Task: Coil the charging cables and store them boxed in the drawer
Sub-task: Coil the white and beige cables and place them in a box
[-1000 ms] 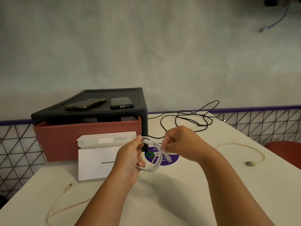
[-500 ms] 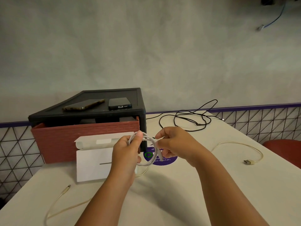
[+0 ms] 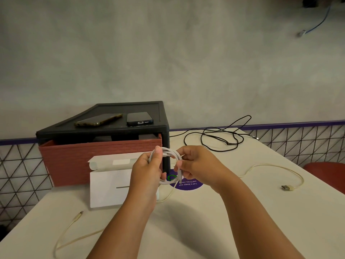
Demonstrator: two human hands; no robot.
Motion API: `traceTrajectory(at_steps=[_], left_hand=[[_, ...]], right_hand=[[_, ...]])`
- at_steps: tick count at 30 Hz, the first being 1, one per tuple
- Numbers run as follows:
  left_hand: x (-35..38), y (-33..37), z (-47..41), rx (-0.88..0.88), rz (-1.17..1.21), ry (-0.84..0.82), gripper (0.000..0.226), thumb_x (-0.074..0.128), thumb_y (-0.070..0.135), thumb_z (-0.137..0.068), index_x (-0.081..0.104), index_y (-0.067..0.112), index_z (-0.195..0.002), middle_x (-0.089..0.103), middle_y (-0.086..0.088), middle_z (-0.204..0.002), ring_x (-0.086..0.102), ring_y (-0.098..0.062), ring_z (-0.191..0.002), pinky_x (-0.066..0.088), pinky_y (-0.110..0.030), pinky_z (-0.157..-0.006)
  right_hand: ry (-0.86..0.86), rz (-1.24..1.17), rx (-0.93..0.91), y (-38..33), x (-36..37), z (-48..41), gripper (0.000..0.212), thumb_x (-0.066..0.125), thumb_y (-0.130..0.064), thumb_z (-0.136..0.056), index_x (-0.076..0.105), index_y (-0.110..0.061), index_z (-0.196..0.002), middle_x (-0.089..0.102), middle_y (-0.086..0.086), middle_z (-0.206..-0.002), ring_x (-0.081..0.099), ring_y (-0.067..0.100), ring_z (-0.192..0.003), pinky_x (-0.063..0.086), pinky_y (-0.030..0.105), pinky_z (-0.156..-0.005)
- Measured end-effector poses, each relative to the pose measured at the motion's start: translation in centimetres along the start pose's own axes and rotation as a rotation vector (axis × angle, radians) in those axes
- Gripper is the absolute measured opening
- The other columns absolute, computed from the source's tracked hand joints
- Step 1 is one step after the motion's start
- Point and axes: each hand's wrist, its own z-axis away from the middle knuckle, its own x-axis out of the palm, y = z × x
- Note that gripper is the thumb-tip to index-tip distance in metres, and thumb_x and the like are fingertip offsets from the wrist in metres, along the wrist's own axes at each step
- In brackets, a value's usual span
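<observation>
White cable (image 3: pixel 172 153) coiled upright, left grip (image 3: pixel 147 171) holding its loops, right grip (image 3: pixel 196 165) pinching the plug end; open box (image 3: pixel 106 186) lies just left, nearest the left grip.

A purple sticker (image 3: pixel 190 186) on the counter (image 3: pixel 205 225), at 3 o'clock from the white box (image 3: pixel 106 186), reads upside down "Let's keep our pantries clea…", its end hidden.

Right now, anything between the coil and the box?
Nothing visible. The left hand and right hand hold the coil beside the box, whose flap stands open; only the left hand overlaps the box in view.
</observation>
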Motion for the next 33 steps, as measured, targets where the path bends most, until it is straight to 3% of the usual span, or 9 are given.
traceTrajectory(at_steps=[4, 9, 12, 17, 21, 24, 28, 30, 33], left_hand=[[-0.2, 0.1, -0.2, -0.047, 0.004, -0.101, 0.028, 0.054, 0.038, -0.090, 0.061, 0.015, -0.076, 0.054, 0.002, -0.056, 0.054, -0.014, -0.062, 0.053, -0.034, -0.069], [-0.3, 0.5, 0.1, -0.082, -0.124, -0.170, 0.026, 0.053, 0.034, -0.091, 0.063, 0.012, -0.083, 0.062, -0.004, -0.078, 0.061, -0.019, -0.075, 0.054, -0.026, -0.064], [0.1, 0.5, 0.5, -0.077, -0.045, -0.167, 0.028, 0.048, 0.034, -0.094, 0.060, 0.012, -0.081, 0.062, -0.007, -0.080, 0.062, -0.018, -0.079, 0.053, -0.025, -0.061], [0.4, 0.6, 0.9, -0.040, 0.054, -0.202, 0.026, 0.046, 0.033, -0.094, 0.059, 0.014, -0.084, 0.061, -0.005, -0.077, 0.066, -0.020, -0.083, 0.055, -0.027, -0.069], [0.2, 0.8, 1.1, -0.078, 0.093, -0.296, 0.023, 0.052, 0.034, -0.089, 0.062, 0.015, -0.085, 0.066, -0.004, -0.079, 0.066, -0.018, -0.083, 0.055, -0.028, -0.072], [0.2, 1.1, 1.4, -0.048, -0.088, -0.352, 0.032, 0.056, 0.047, -0.076, 0.064, 0.021, -0.094, 0.070, -0.001, -0.090, 0.067, -0.016, -0.084, 0.054, -0.025, -0.068], [-1.0, 2.1, 0.6, 0.117, -0.311, -0.242, 0.019, 0.056, 0.037, -0.089, 0.062, 0.025, -0.102, 0.063, 0.008, -0.096, 0.060, -0.006, -0.088, 0.053, -0.029, -0.077], [-2.7, 2.6, -0.6, 0.188, -0.369, -0.133, 0.010, 0.057, 0.032, -0.090, 0.062, 0.029, -0.098, 0.059, 0.012, -0.095, 0.057, -0.010, -0.094, 0.049, -0.036, -0.090], [-5.6, 3.1, -2.2, 0.210, -0.404, 0.019, 0.003, 0.060, 0.028, -0.089, 0.062, 0.030, -0.088, 0.062, 0.007, -0.098, 0.057, -0.013, -0.095, 0.047, -0.039, -0.090]], right_hand=[[0.184, 0.070, -0.031, 0.1, 0.1, -0.5, 0.016, 0.054, -0.011, -0.092, 0.058, -0.027, -0.093, 0.067, 0.002, -0.089, 0.061, 0.017, -0.081, 0.052, 0.029, -0.072], [0.262, -0.048, -0.078, 0.0, -0.8, -0.3, 0.011, 0.057, -0.015, -0.091, 0.056, -0.025, -0.097, 0.066, -0.004, -0.094, 0.060, 0.007, -0.083, 0.048, 0.021, -0.070], [0.319, -0.081, -0.044, 0.0, -0.6, -0.4, 0.003, 0.055, -0.026, -0.092, 0.056, -0.025, -0.094, 0.067, -0.002, -0.091, 0.060, 0.009, -0.081, 0.052, 0.027, -0.073], [0.261, -0.300, 0.124, -0.2, 0.0, -0.1, 0.040, 0.044, -0.048, -0.092, 0.060, -0.013, -0.101, 0.064, 0.002, -0.076, 0.063, 0.015, -0.070, 0.054, 0.025, -0.062], [0.306, -0.414, 0.135, -0.1, 0.4, -0.1, 0.045, 0.040, -0.053, -0.092, 0.059, -0.012, -0.091, 0.056, 0.003, -0.069, 0.058, 0.015, -0.063, 0.050, 0.026, -0.056], [0.425, -0.400, 0.105, -0.2, 0.4, -0.4, 0.045, 0.039, -0.054, -0.092, 0.057, -0.013, -0.090, 0.049, -0.002, -0.068, 0.049, 0.015, -0.065, 0.041, 0.026, -0.054], [0.480, -0.402, 0.091, -0.2, -0.3, -0.4, 0.037, 0.042, -0.052, -0.092, 0.057, -0.018, -0.085, 0.046, -0.008, -0.069, 0.044, 0.012, -0.065, 0.037, 0.026, -0.056], [0.476, -0.396, 0.087, -0.2, -0.6, -0.4, 0.035, 0.043, -0.051, -0.092, 0.056, -0.021, -0.081, 0.045, -0.010, -0.069, 0.043, 0.010, -0.065, 0.039, 0.029, -0.063], [0.469, -0.398, 0.079, -0.2, -0.6, -0.3, 0.033, 0.043, -0.050, -0.092, 0.055, -0.022, -0.079, 0.045, -0.010, -0.069, 0.043, 0.010, -0.064, 0.039, 0.028, -0.063]])
